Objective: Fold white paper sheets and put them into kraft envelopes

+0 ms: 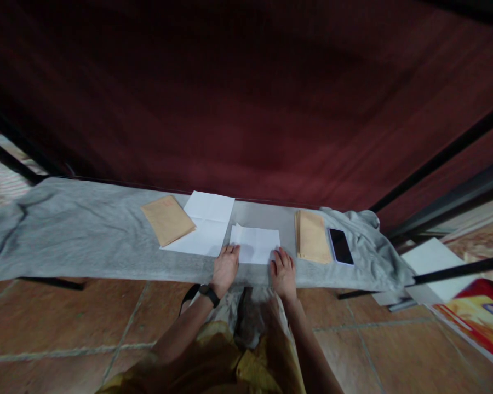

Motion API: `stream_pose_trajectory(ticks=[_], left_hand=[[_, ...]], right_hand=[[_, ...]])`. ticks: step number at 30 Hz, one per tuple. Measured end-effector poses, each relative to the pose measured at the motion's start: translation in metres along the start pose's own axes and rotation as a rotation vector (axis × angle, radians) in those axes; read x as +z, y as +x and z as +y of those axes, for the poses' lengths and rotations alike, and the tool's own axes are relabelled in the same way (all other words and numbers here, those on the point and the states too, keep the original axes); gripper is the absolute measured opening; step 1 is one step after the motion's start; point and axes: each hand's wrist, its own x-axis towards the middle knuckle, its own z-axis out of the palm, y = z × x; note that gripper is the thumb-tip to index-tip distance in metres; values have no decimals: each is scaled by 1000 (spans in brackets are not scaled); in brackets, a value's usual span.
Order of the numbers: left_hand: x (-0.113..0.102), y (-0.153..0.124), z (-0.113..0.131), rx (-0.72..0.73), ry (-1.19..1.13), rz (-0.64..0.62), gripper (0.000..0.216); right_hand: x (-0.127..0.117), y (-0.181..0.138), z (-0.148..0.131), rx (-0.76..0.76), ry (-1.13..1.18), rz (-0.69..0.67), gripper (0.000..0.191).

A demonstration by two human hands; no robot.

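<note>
A folded white sheet of paper lies on the grey cloth in front of me, a small flap lifting at its upper left corner. Gripping its lower left edge is my left hand, with the fingers close together and a dark watch on the wrist. My right hand holds the right edge of the same sheet, its fingers bent. To the left, unfolded white paper with a crease lies partly under a brown envelope. A stack of brown envelopes sits to the right.
Right of the envelope stack lies a smartphone. Grey cloth covers the narrow bench, bunched at its right end. A dark red curtain hangs behind it, with black metal bars at the sides. A red and yellow package lies lower right.
</note>
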Motion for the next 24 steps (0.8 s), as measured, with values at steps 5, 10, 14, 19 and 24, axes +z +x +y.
stream_pose_trajectory(ticks=[5,10,14,19,24], left_hand=[[-1,1,0,-50,22,4,33],[2,-5,6,-29,107,75,34],[9,-9,16,142,61,123,50],[25,-12,24,226,43,151,66],[40,-10,23,258,24,71,47]], right_hand=[[4,4,-5,16,1,-21,44],[10,4,-18,-19,46,-42,52],[10,4,-23,-20,55,-53,53],[7,4,-22,-17,83,-63,53],[8,10,-37,-10,111,-50,48]])
